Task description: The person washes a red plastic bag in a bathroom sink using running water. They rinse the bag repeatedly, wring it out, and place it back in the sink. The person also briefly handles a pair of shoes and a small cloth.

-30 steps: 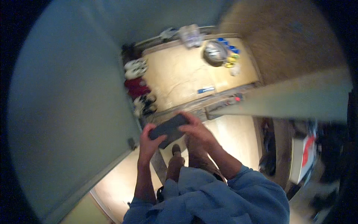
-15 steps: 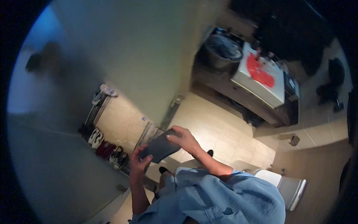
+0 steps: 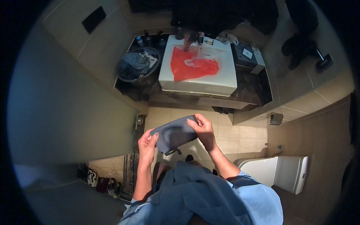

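A piece of dark grey cloth (image 3: 174, 132) is stretched out between my two hands at waist height. Its right end has a darker band, and a small yellow mark shows at the lower edge. My left hand (image 3: 147, 144) pinches the left end between thumb and fingers. At the other end, my right hand (image 3: 204, 131) grips the upper right corner, thumb on top. The cloth's exact kind cannot be made out. Beyond the hands stands a white washbasin (image 3: 198, 87) with a red, thin sheet-like item (image 3: 180, 67) spread inside it under the tap (image 3: 200, 38).
Left of the basin, a dark tub (image 3: 152, 78) holds a heap of clothes (image 3: 137, 64). Dark boxes (image 3: 243, 56) sit on the counter at right. A white toilet (image 3: 290, 172) is at my right, a frosted panel (image 3: 75, 123) at left, with several shoes (image 3: 103, 183) on the floor.
My view has turned, bringing the basin in front of me. The cloth, folded or bunched shorter before, is now held wider between my hands.
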